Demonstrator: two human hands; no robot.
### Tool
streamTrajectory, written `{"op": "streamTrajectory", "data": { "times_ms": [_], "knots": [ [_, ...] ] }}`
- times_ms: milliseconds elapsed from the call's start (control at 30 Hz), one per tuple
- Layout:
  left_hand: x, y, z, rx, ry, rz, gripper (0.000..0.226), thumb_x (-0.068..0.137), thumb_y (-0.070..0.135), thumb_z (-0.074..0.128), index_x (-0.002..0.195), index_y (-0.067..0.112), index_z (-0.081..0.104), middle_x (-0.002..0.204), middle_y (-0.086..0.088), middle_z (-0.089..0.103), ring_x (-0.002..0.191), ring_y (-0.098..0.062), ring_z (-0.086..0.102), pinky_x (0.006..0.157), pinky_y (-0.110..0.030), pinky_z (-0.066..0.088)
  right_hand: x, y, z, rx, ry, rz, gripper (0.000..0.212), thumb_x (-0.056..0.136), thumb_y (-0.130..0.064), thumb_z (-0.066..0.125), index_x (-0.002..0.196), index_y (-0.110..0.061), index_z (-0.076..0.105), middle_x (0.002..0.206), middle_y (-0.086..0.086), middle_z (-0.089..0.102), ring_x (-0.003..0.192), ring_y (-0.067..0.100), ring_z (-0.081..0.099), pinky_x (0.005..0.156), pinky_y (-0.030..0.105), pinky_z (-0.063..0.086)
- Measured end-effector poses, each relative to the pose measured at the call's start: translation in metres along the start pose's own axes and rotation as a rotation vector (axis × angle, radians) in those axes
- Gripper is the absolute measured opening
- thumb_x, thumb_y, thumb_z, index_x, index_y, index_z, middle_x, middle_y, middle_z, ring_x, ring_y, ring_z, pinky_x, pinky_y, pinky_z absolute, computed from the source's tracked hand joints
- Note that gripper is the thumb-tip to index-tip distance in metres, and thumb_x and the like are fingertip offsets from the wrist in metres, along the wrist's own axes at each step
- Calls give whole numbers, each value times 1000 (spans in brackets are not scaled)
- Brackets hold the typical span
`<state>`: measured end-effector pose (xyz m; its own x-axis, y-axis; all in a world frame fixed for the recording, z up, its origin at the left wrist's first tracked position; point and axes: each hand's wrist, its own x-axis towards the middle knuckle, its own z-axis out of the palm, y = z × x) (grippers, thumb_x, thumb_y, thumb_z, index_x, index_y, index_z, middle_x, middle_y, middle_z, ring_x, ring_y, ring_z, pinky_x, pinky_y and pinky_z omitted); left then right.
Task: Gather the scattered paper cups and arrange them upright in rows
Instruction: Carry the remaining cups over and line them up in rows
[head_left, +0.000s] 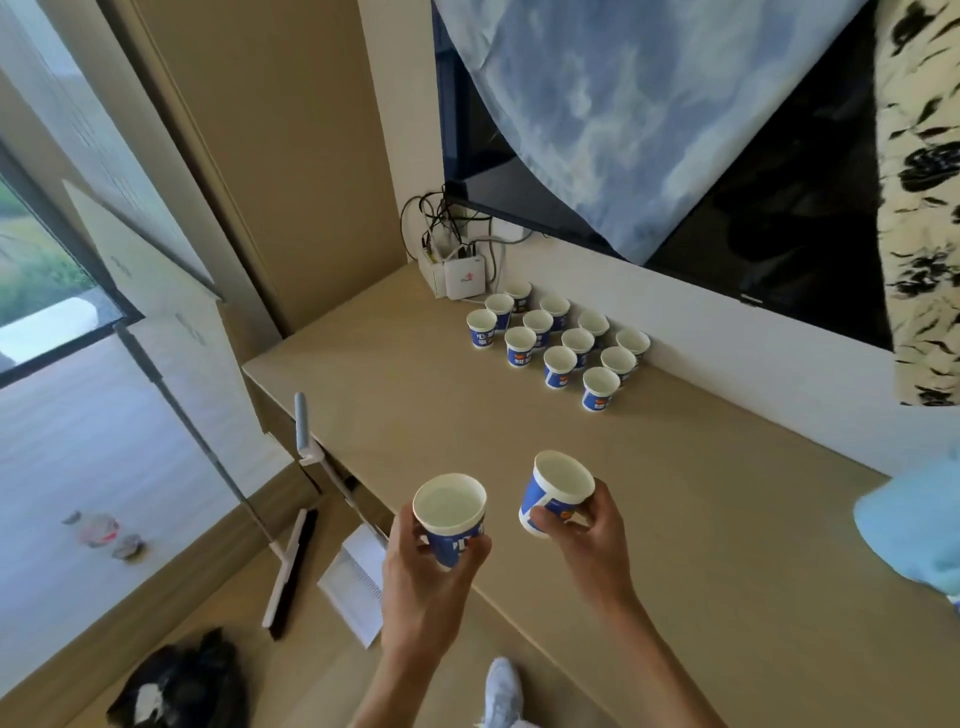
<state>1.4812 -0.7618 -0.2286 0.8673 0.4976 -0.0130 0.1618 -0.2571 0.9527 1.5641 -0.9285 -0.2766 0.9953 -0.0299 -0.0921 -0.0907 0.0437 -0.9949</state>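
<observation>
Desk, beige, runs along the wall beneath a television partly draped with blue cloth. Twelve paper cups stand upright in rows at its rear, near a white router with cables. Left hand grips an upright cup over the desk edge. Right hand grips a tilted cup above the desk. Broom rests on the floor by the window.

Single head-worn wide-angle view. The scene is looked at forward and steeply down, with the frame rolled so the counter edge runs diagonally. The left hand and right hand, each gripping a paper cup, are caught nearest, lower centre. The cup rows are seen farther off, right of centre. Floor is taken in at lower left.
</observation>
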Motion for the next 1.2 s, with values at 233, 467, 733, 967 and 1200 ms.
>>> {"op": "streamTrajectory", "data": {
  "times_ms": [233,467,733,967,1200],
  "knots": [
    [81,-8,-14,45,-12,-27,47,75,28,86,109,45,57,103,26,67,94,4,62,75,-22,46,66,12,64,29,-23,72,51,64,-21,84,112,-23,65,108,4,72,99,16,71,74,20,56],
    [164,-22,-8,28,-94,-86,53,65,48,79,113,43,58,106,22,69,94,3,65,78,-30,52,119,33,106,7,25,155,52,64,-19,85,112,-22,65,108,6,71,93,12,73,76,23,58],
    [283,-69,-4,50,-251,-89,49,73,29,87,112,37,59,101,16,69,95,-3,67,78,-29,51,202,73,165,-90,137,154,51,68,-17,83,114,-29,64,106,-6,73,95,13,71,83,27,58],
    [358,-119,24,26,-347,-4,52,73,33,84,117,35,58,102,14,69,95,-5,67,76,-26,49,296,116,210,-157,225,36,52,71,-14,83,113,-36,62,105,-11,73,95,12,71,82,23,57],
    [393,-155,42,-12,-377,38,55,69,37,81,119,38,57,111,18,68,102,-5,67,78,-24,50,356,151,232,-238,295,-103,52,73,-16,86,117,-30,61,108,-13,71,101,11,69,88,26,56]
  ]
}}
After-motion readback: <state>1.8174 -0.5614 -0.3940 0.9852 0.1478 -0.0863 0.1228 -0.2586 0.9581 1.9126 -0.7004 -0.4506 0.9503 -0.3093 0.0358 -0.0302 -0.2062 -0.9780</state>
